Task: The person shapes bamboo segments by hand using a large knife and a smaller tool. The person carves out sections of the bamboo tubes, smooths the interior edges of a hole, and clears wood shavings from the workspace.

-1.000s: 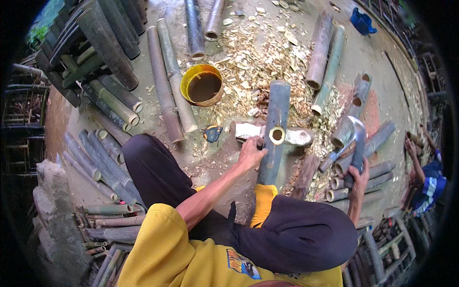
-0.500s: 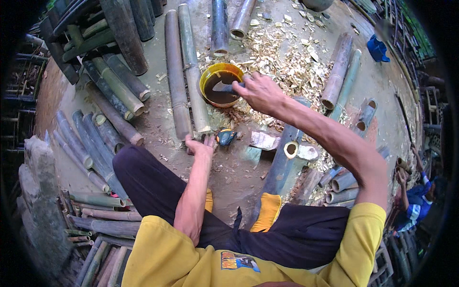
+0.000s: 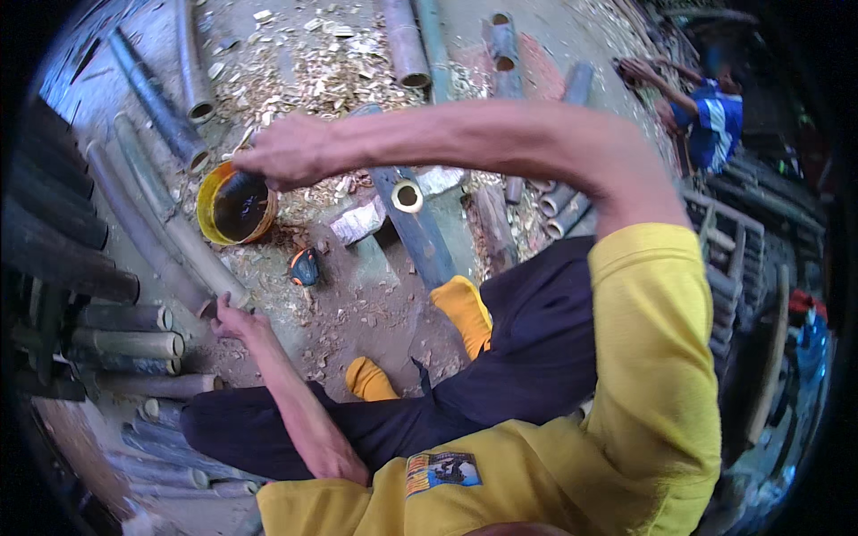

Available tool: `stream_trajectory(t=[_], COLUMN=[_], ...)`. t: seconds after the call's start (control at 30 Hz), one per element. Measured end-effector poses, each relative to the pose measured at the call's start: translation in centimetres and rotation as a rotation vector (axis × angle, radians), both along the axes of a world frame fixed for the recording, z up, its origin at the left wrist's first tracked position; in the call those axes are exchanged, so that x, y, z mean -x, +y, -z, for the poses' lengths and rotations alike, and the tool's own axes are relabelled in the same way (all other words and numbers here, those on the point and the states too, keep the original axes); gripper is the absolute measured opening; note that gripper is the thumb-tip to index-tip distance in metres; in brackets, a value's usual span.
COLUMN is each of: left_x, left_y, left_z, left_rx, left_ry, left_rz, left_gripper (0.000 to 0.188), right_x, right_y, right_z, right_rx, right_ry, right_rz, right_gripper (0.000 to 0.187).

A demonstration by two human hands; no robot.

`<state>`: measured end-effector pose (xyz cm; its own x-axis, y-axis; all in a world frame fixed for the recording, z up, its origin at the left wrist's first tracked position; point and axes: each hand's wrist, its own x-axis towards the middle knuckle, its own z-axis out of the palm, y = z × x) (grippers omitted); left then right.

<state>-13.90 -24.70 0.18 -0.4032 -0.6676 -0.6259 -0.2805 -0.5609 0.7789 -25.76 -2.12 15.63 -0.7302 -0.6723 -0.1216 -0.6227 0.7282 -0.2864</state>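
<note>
My left hand (image 3: pixel 239 322) is at the near ends of two long bamboo poles, the brown one (image 3: pixel 147 223) and the paler one (image 3: pixel 170 210). Its fingers are partly stretched out against the ends, not wrapped round either pole. My right hand (image 3: pixel 290 152) is closed at the upper right rim of a yellow bucket (image 3: pixel 207 207) of dark brown liquid. What its fingers hold is hidden and blurred. A black and orange tape measure (image 3: pixel 304 267) lies on the ground near the bucket. Beneath my right forearm stretches a dark bamboo pole with a cut hole (image 3: pixel 413 223).
Pale wood chips (image 3: pixel 331 76) cover the ground beyond the bucket. More bamboo poles (image 3: pixel 407 45) lie at the back, with stacked ones (image 3: pixel 134 344) at left. A pale block (image 3: pixel 359 221) sits beside the holed pole. At the far right is another person in blue (image 3: pixel 715 125).
The whole view has turned, moving the bucket and poles leftward. My right hand stays by the bucket rim; the tool handle that showed in it no longer does. My left hand remains at the pole ends.
</note>
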Motion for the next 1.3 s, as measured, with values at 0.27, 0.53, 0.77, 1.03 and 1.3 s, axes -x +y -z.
stream_trajectory(t=[0.27, 0.53, 0.77, 1.03, 1.3], left_x=[-1.9, -4.7, -4.7, -6.4, -7.1], left_y=[7.8, 9.9, 11.6, 12.9, 14.0], left_z=[-3.1, -1.5, -1.4, -1.8, -1.5], left_rx=[-0.099, -0.239, -0.169, -0.13, -0.149], left_ry=[0.198, -0.056, -0.097, -0.108, -0.088], left_rz=[0.645, 0.993, 1.037, 0.923, 0.925], left_gripper=[0.033, 0.025, 0.026, 0.025, 0.022], right_x=[-8.8, -22.2, -27.1, -26.9, -27.8], right_y=[11.8, 16.6, 16.3, 18.7, 18.2], right_z=[-9.1, -0.2, 4.0, 5.1, 8.3], right_rx=[0.566, 0.859, 1.247, 1.153, 1.127], right_ry=[-0.519, -0.735, -0.924, -1.111, -0.969], right_rz=[0.844, 1.248, 1.597, 1.587, 1.504], right_gripper=[0.039, 0.049, 0.042, 0.045, 0.056])
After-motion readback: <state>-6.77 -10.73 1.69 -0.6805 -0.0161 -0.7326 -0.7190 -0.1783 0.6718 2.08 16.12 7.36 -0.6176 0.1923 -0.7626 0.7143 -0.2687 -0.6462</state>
